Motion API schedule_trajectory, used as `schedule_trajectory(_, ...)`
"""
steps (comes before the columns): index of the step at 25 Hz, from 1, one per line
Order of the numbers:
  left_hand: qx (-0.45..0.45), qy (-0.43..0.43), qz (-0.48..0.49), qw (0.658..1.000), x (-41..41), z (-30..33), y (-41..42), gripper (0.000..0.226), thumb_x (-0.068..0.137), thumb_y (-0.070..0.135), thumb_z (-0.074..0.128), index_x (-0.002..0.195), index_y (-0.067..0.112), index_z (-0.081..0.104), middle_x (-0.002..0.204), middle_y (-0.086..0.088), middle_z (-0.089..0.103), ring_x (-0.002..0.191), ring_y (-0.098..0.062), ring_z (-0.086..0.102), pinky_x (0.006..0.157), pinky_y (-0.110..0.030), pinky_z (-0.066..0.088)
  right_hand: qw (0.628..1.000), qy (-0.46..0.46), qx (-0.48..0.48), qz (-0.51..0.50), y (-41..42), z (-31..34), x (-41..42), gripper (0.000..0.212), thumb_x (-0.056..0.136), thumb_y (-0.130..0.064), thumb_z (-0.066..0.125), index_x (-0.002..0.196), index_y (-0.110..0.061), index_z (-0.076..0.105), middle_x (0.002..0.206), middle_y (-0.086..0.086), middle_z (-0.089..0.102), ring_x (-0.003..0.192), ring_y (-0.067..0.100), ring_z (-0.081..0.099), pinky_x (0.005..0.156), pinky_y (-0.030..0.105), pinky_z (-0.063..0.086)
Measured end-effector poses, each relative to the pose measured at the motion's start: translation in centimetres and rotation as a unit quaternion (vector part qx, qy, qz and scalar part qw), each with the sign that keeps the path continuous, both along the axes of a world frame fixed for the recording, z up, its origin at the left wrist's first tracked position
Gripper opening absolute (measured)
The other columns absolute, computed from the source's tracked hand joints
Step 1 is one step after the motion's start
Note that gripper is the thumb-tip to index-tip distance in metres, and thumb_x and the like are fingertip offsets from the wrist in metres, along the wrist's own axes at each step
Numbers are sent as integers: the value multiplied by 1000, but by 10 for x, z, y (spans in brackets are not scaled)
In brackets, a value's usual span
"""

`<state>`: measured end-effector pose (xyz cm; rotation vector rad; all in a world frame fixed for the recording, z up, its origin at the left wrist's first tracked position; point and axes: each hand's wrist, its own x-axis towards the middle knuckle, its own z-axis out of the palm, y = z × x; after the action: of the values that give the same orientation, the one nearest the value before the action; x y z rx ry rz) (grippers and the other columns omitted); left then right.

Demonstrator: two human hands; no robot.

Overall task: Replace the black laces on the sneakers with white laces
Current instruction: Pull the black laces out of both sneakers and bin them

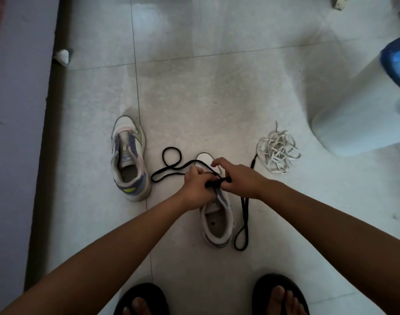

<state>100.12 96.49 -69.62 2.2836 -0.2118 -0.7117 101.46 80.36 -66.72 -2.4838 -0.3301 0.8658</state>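
Now both hands pinch black lace, loose loops beside sneaker.

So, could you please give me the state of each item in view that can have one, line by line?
Left sneaker: upright on the floor, no lace, untouched.
Right sneaker: upright, under both hands, black lace partly out.
Black lace: loose ends trailing on the floor on both sides, middle gripped.
White laces: tangled pile, unused.
Left hand: closed on the black lace.
Right hand: pinching the black lace.
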Motion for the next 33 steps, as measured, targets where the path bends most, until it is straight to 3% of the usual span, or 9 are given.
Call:
schedule_trajectory(6, -11, -15, 13, 1000, -4, 4, 4, 39, 76, 9, 65, 115, 9, 59, 115, -12, 40, 112, -26, 42, 98, -33, 41, 974, -123, -123, 147, 2, -10, 9, 50, 87, -17, 51, 133, -26, 33, 96, 6, 61, 86, 28, 57, 61, 31, 34)
schedule_trajectory(12, -31, -74, 41, 996, -12, 2, 9, 33, 76, 9, 67, 105, 7, 52, 108, -5, 43, 92, -19, 47, 76, -27, 43, 913, -199, -240, 263, -4, -20, 12, 35, 95, -31, 40, 126, -16, 49, 115, 10, 57, 104, 30, 53, 73, 34, 36)
schedule_trajectory(15, 27, -115, -5, 993, -18, 0, 15, 28, 85, 20, 61, 110, 7, 56, 116, -4, 43, 99, -17, 49, 79, -34, 48, 907, -232, -311, 166, -29, -8, 23, 32, 89, -31, 47, 113, -13, 59, 114, 10, 55, 107, 31, 51, 82, 37, 40)
schedule_trajectory(18, 50, -194, -58, 978, -30, 1, 16, 26, 95, 23, 49, 112, 5, 57, 120, -8, 47, 104, -21, 50, 78, -37, 49, 917, -218, -325, -78, -81, 12, 41, 26, 85, -23, 53, 104, -8, 62, 107, 16, 58, 102, 36, 55, 82, 39, 43)
schedule_trajectory(21, 1, -229, -151, 962, -29, 5, 32, 34, 95, 33, 49, 114, 7, 59, 125, -10, 51, 109, -23, 52, 84, -36, 49, 932, -150, -154, -292, -128, 31, 53, 21, 88, -15, 53, 97, -2, 67, 87, 21, 60, 81, 34, 56, 65, 31, 42)
schedule_trajectory(24, 19, -321, -343, 883, -23, 6, 57, 59, 84, 56, 54, 116, 6, 63, 123, -14, 59, 105, -27, 60, 81, -32, 52, 908, -160, 14, -388, -136, 53, 46, 23, 92, -14, 49, 98, -11, 71, 79, 8, 61, 70, 20, 49, 54, 22, 34)
schedule_trajectory(28, 84, -353, -335, 870, -28, 5, 51, 57, 69, 52, 76, 103, 7, 69, 110, -13, 66, 86, -25, 67, 61, -26, 53, 885, -108, 202, -406, -129, 87, 14, 33, 85, -7, 49, 69, -24, 71, 59, 0, 63, 54, 8, 56, 62, 16, 47)
schedule_trajectory(31, 87, -319, -199, 922, -39, 2, 18, 55, 70, 41, 79, 103, 0, 64, 106, -19, 62, 85, -33, 64, 63, -32, 54, 958, -79, 17, -275, -150, 104, -4, 29, 80, -7, 54, 69, -30, 69, 52, -3, 59, 48, 4, 52, 53, 13, 40)
schedule_trajectory(33, 79, -229, -72, 967, -46, 2, -4, 60, 82, 41, 68, 121, -1, 52, 122, -20, 51, 108, -32, 54, 89, -33, 45, 964, -52, -98, -243, -165, 111, -10, 19, 81, -17, 64, 66, -28, 68, 53, 1, 59, 53, 16, 54, 54, 25, 41)
